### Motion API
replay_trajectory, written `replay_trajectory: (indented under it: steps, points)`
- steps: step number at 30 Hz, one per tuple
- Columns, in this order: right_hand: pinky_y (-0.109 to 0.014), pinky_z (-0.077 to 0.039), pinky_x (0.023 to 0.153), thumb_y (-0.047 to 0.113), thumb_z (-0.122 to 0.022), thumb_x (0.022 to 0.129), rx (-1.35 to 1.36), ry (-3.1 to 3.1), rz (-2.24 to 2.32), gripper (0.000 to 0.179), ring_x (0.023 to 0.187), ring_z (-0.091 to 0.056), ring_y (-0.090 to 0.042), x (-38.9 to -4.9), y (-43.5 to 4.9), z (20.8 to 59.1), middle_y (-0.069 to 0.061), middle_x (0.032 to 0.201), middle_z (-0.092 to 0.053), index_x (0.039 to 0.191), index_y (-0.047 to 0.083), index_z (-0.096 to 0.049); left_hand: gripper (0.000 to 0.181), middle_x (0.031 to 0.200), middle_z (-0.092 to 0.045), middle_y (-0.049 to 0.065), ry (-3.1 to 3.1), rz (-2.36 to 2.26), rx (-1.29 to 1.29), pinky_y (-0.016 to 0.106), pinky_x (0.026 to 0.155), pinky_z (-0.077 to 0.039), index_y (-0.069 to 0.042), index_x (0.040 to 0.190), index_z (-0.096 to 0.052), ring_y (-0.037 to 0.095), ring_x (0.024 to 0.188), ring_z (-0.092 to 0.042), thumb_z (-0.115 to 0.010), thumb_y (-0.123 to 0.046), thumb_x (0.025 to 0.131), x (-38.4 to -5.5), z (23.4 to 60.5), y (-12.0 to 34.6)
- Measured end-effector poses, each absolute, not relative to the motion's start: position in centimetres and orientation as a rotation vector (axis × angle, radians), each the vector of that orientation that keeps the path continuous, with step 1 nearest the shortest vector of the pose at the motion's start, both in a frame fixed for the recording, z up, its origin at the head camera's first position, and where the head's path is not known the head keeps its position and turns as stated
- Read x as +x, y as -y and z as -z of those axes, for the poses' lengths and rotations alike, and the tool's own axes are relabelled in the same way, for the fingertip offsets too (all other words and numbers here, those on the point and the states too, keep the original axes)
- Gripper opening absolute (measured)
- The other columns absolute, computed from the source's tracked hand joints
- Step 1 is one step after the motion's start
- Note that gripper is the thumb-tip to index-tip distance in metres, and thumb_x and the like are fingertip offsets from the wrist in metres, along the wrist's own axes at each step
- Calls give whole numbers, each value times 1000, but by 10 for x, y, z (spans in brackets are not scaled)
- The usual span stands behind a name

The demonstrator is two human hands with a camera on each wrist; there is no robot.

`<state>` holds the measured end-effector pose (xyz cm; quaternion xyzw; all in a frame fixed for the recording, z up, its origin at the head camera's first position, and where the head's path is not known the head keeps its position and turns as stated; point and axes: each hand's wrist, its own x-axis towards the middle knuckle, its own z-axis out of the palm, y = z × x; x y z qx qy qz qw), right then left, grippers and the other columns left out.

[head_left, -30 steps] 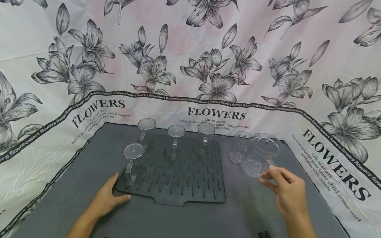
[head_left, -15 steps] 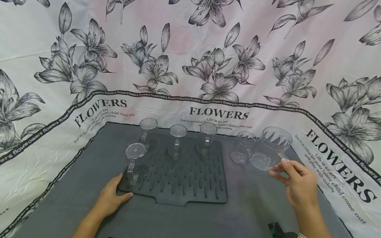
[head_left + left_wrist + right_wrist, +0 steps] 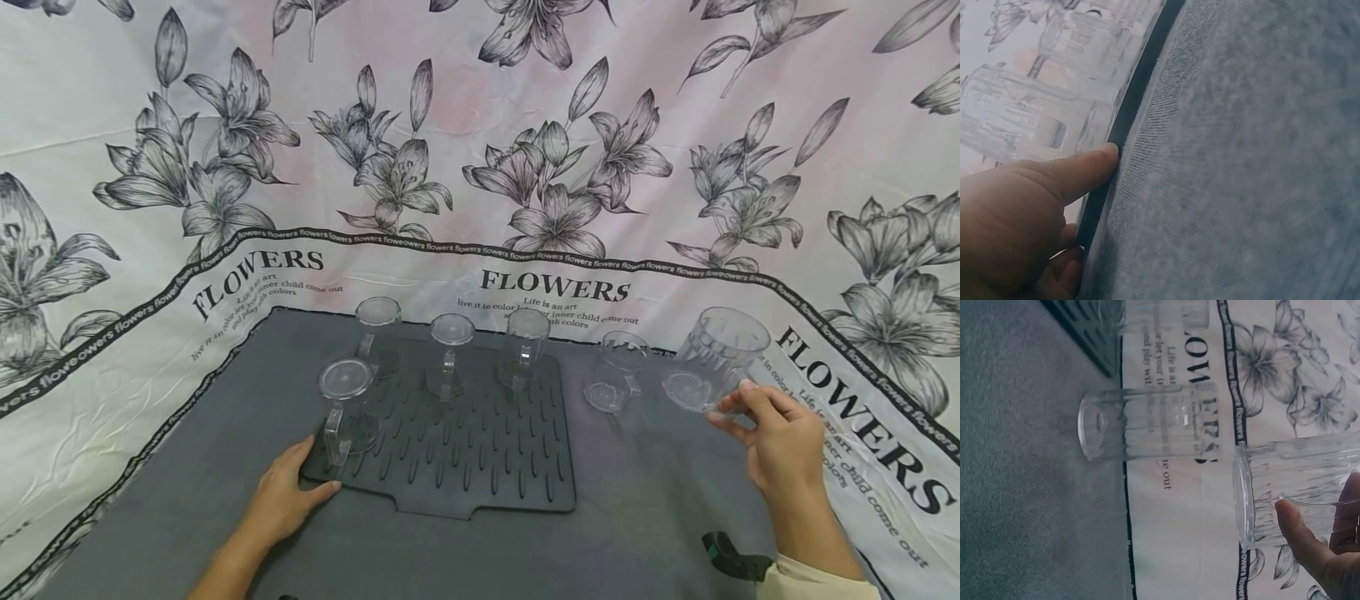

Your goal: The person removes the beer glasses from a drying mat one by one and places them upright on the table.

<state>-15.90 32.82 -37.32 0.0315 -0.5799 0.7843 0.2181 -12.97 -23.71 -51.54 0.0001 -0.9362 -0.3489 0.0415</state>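
My right hand (image 3: 783,442) pinches the handle of a clear ribbed glass mug (image 3: 720,354), thumb on top. That mug is raised off the table with its mouth up; its base (image 3: 1244,500) shows in the right wrist view. Left of it, another clear mug (image 3: 613,375) stands upright on the table. My left hand (image 3: 279,498) rests at the front left corner of a black ridged drying mat (image 3: 480,467), fingers along the side. In the left wrist view the straight thumb (image 3: 1094,165) touches the mat's edge (image 3: 1132,109).
Several clear mugs stand upside down on the mat, including a front left mug (image 3: 348,408), a middle mug (image 3: 450,358) and a back right mug (image 3: 527,350). A grey cloth (image 3: 630,517) covers the table. Flower-printed fabric (image 3: 420,267) rises behind. A black strap-like item (image 3: 731,560) lies by the right sleeve.
My right hand has carried the mug rightward and up, away from the mug standing beside it. The left hand stays at the mat's corner; the view has shifted slightly.
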Motion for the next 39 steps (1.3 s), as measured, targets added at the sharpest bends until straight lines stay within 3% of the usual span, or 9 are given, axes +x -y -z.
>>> replay_trajectory:
  steps: [14,39]
  points:
    - [-44,-57,62,-1,-62,93,90,1534,-2255,16,69,-65,-24,-195,-352,400,-13,75,-64,84,-13,-68,94,140,-35,37,2869,1104,10,63,101,-28,12,143,-33,52,128,-30,-83,-32,77,-136,515,242]
    - [-39,-58,58,5,-66,92,-282,1569,-2283,20,63,-65,-20,-237,-362,464,-9,68,-65,73,-1,-72,89,140,-36,36,2858,1103,-1,63,102,-27,13,143,-33,52,129,-30,-81,-27,79,-134,516,239]
